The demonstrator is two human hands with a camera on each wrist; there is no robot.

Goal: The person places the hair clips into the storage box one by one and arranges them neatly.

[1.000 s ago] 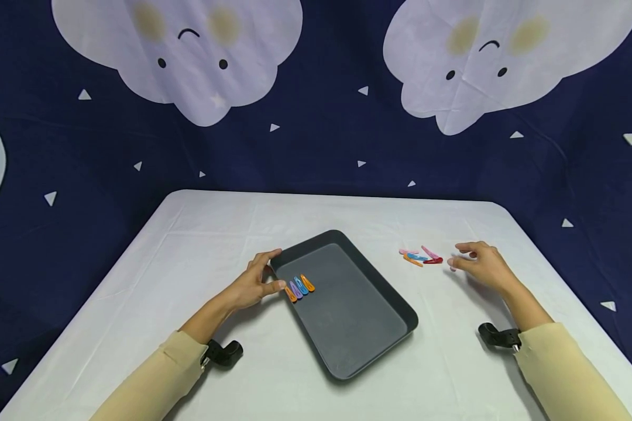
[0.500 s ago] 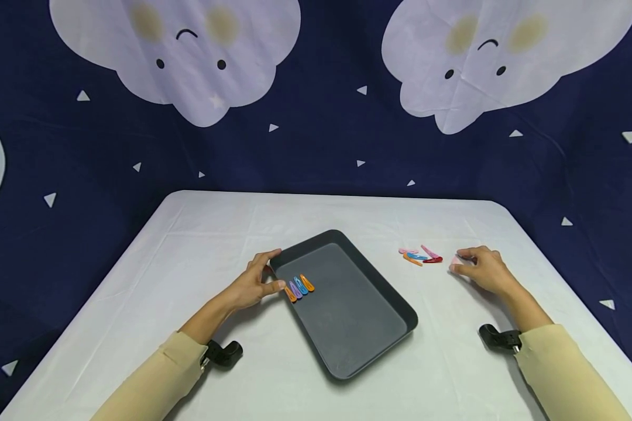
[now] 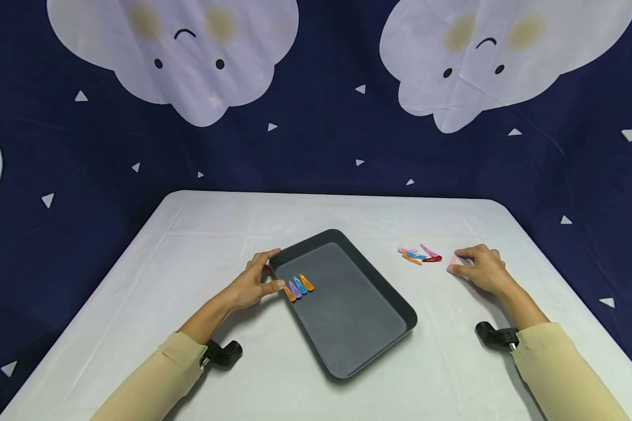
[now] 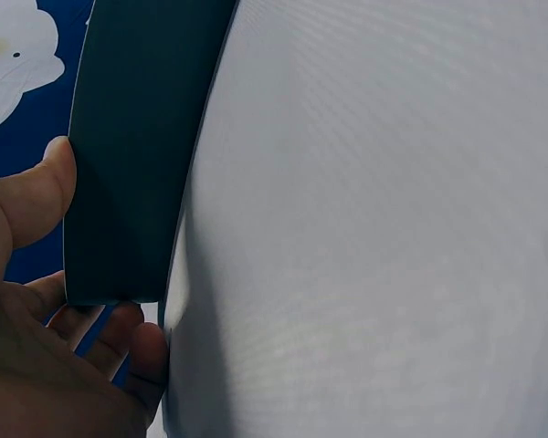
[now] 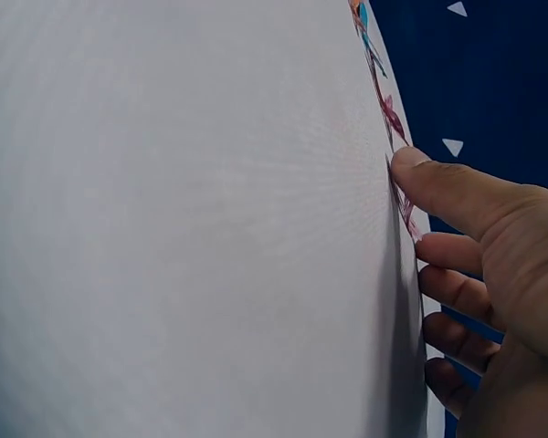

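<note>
My left hand (image 3: 253, 285) grips the far left corner of a dark grey baking tray (image 3: 347, 365). Its thumb lies on the rim, with the fingers round the outer wall (image 4: 137, 164). Beside that thumb, inside the tray, several snap hair clips lie in a row: an orange one (image 3: 290, 294), a purple one (image 3: 295, 289), a blue one (image 3: 300, 285) and another orange one (image 3: 307, 283). On the table to the right, my right hand (image 3: 481, 269) pinches a pink hair clip (image 5: 407, 214) between thumb and fingers, close to the cloth. The fingers partly hide this clip.
Left of my right hand lies a loose group of hair clips: a red one (image 3: 432, 259), a blue one (image 3: 416, 255), an orange one (image 3: 412, 259) and pink ones (image 3: 429, 250). A white cloth (image 3: 216, 222) covers the table. Behind hangs a dark blue curtain (image 3: 316, 152) with clouds.
My right hand has come down slightly and its thumb and fingers have closed on the pink hair clip. The left hand and the tray have stayed put.
</note>
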